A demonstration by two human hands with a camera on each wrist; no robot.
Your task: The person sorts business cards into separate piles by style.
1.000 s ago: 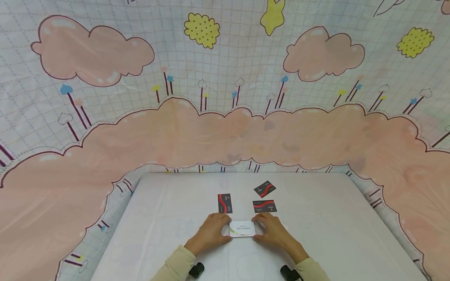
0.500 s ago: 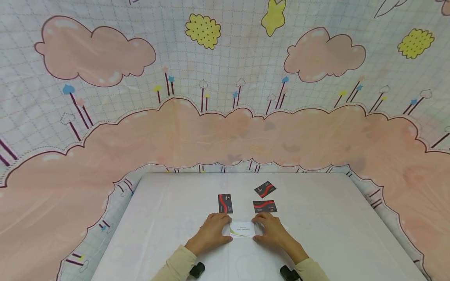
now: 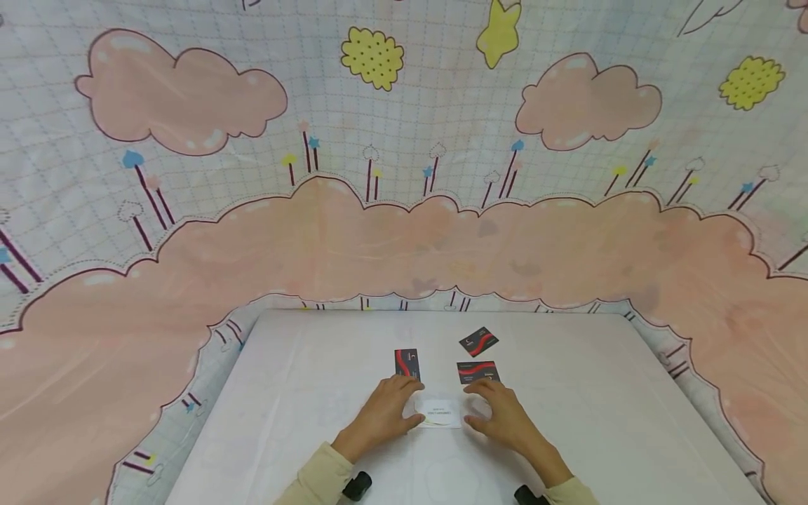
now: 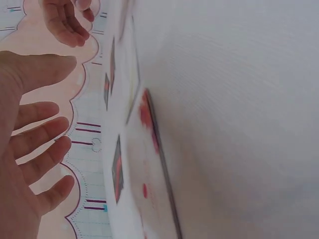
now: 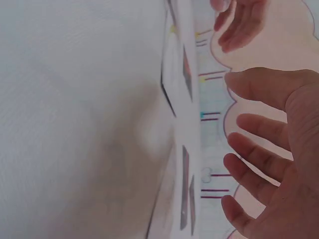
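A white card [image 3: 438, 414] with a green swoosh lies flat on the white table [image 3: 303, 393], between my two hands. My left hand [image 3: 386, 408] hovers just left of it with its fingers spread and holds nothing. My right hand [image 3: 501, 415] hovers just right of it, also spread and empty. In the left wrist view the left hand [image 4: 35, 144] shows straight fingers off the table, and in the right wrist view the right hand [image 5: 269, 164] looks the same. Three dark cards with red waves lie just beyond: one [image 3: 407, 362] by the left fingertips, one [image 3: 477, 372] by the right fingertips, one [image 3: 478, 341] farther back.
A cloth backdrop [image 3: 404, 231] printed with pink clouds hangs behind the table and wraps round both sides. The table's far edge [image 3: 442, 312] meets it. Black wrist-camera mounts [image 3: 356, 485] show at the bottom of the head view.
Both hands have let go of the white card and lifted slightly away from it, fingers spreading. The card now lies flat on the table. The dark cards have not moved.
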